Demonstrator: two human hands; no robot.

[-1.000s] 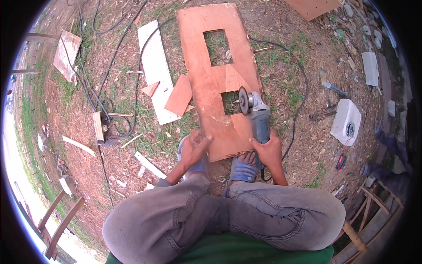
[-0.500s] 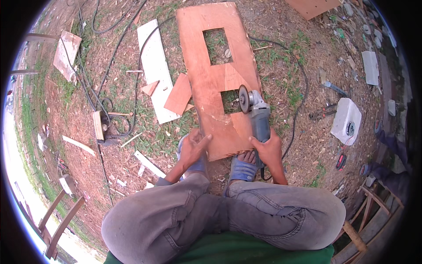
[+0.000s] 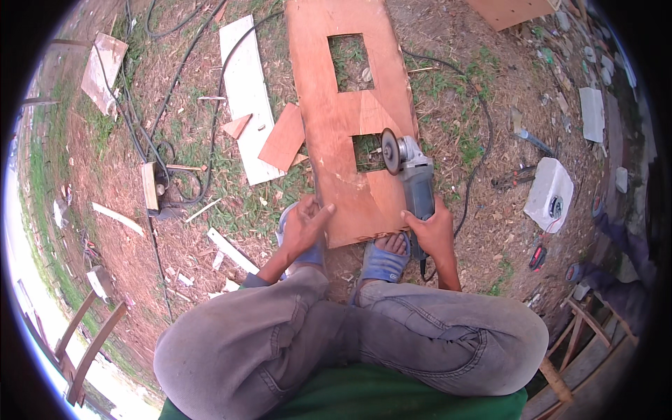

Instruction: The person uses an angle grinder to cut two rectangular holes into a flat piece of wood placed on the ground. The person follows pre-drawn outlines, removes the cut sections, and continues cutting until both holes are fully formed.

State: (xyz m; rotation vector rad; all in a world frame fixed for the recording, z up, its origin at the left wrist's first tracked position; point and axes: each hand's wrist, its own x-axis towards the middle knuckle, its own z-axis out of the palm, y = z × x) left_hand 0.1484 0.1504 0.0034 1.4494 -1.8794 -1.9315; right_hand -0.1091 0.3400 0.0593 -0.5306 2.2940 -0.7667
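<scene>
A reddish plywood board [image 3: 315,112] with two rectangular cutouts stretches away in front of me over the ground. My left hand [image 3: 305,225] pinches its near left edge, thumb on top and the other fingers partly hidden. In my right hand [image 3: 432,229] is a grey angle grinder [image 3: 418,190], gripped by its body along the board's right edge. The grinder's disc [image 3: 390,151] stands upright beside the nearer cutout; whether it touches the wood I cannot tell. My sandalled feet are at the board's near end.
A white panel [image 3: 245,84] and a small plywood offcut [image 3: 283,137] lie left of the board. Black cables [image 3: 175,91] loop across the grass. At right are a white block [image 3: 549,192], a red-and-black tool [image 3: 537,257] and another person's legs [image 3: 616,287].
The scene has shifted slightly upward in the picture, the board's far end now reaching the top edge. Both hands keep their holds, and the grinder stays beside the nearer cutout.
</scene>
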